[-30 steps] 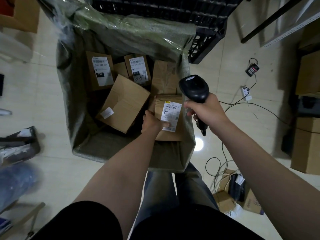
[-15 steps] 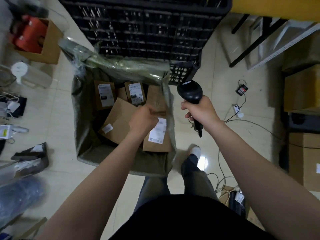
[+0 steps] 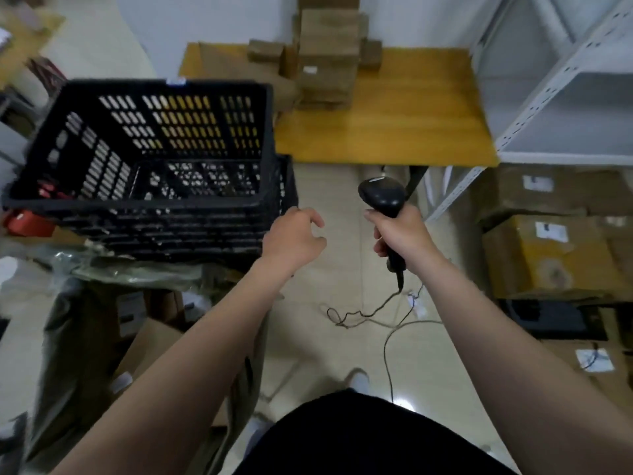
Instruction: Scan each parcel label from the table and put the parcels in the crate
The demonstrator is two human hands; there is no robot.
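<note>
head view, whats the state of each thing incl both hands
left hand: empty, fingers loosely curled
right hand: gripping the scanner
scanner: held upright
crate: upright, nothing seen inside
parcels: piled on the table
sack: open, boxes inside

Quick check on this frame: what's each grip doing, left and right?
Left grip: open, fingers loosely curled, holding nothing.
Right grip: closed round the handle of the scanner.
</note>
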